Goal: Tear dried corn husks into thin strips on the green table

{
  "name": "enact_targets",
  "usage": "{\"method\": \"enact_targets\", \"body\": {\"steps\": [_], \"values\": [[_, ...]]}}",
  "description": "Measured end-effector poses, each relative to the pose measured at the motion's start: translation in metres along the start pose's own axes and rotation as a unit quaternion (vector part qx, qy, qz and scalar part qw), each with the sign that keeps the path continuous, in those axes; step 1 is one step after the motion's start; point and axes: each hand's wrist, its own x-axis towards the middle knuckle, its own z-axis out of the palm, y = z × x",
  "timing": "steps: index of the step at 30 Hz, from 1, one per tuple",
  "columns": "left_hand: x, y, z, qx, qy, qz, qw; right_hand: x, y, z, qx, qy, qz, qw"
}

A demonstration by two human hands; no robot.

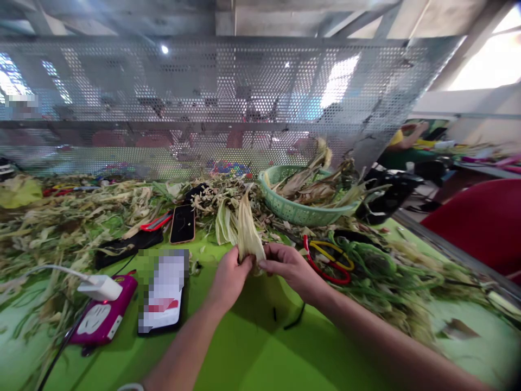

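A pale, dry corn husk (249, 228) stands upright between my two hands above the green tabletop (252, 347). My left hand (233, 271) pinches its lower left edge between thumb and fingers. From the other side, my right hand (285, 266) grips the bottom right edge, the thumb and fingertips closed on it. Just behind, another pale husk piece (226, 224) leans beside the held one; whether it is joined to it I cannot tell. Red-and-yellow-handled scissors or pliers (329, 258) lie to the right of my right hand, their working ends hidden.
A green plastic basket (301, 212) of dry husks stands at the back right. Left lie two phones (182, 224), a red cutter knife (157, 221) and a purple power strip (103, 315) with a charger. Husk scraps cover both sides; a perforated metal screen (195, 108) rises behind.
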Motion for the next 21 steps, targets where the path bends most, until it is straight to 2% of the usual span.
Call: {"method": "enact_targets", "body": {"steps": [2,9,13,17,19,21], "values": [[0.0,0.001,0.0,-0.008,0.003,0.005,1.0,0.0,-0.001,0.001,0.016,-0.006,-0.003,1.0],[-0.003,0.008,0.001,-0.005,0.009,0.015,1.0,0.001,0.001,-0.002,0.02,0.033,-0.009,0.999],[-0.001,0.007,0.0,-0.008,0.022,0.013,1.0,-0.001,-0.006,-0.001,0.056,0.02,-0.009,0.998],[0.007,-0.003,-0.002,-0.061,0.043,-0.014,0.997,-0.011,-0.032,-0.003,0.115,-0.019,-0.017,0.993],[0.011,-0.008,-0.003,-0.066,0.064,-0.042,0.995,-0.021,-0.051,-0.009,0.125,0.001,-0.052,0.991],[0.013,-0.01,-0.004,-0.064,0.079,-0.047,0.994,-0.034,-0.071,-0.026,0.112,0.038,-0.118,0.986]]}}
